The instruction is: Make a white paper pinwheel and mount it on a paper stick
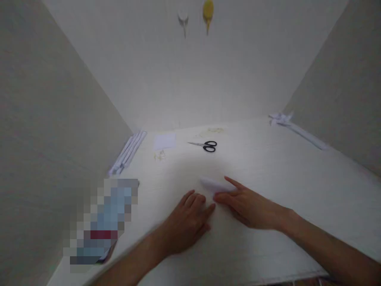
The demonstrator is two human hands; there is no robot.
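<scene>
A small piece of folded white paper (212,184) sits at the middle of the white tabletop. My right hand (247,204) is closed on its right part, with the little finger sticking out above. Part of the paper is hidden behind that hand. Just left of and below the paper, my left hand (190,218) rests low over the table with bent fingers apart and nothing visible in them. Its index finger points toward the right hand's fingertips. Beyond both hands lie black-handled scissors (210,146), with their blades pointing left.
A white paper sheet (164,141) and small pale scraps (160,155) lie at the back. Rolled white paper strips (127,153) line the left wall; more strips (306,135) are along the right wall. A blurred-out object (108,218) stands at left. A yellow hook (208,12) is on the back wall.
</scene>
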